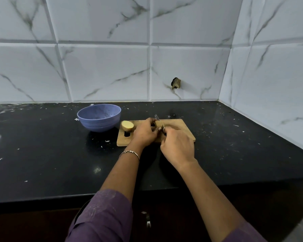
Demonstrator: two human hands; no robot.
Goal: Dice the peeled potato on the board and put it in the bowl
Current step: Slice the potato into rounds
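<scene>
A wooden cutting board (180, 130) lies on the black counter. One potato half (127, 126) rests cut face up at the board's left end, near the handle slot. My left hand (144, 133) grips the other potato piece (158, 124) in the board's middle. My right hand (177, 147) holds a knife (157, 117) whose blade tip sticks up behind the held piece; the handle is hidden in my fist. A blue bowl (99, 117) stands left of the board and looks empty.
The black counter (51, 154) is flecked with white specks and ends at a front edge near me. Marble-look tiled walls rise behind and on the right, forming a corner. A dark hole (176, 83) marks the back wall.
</scene>
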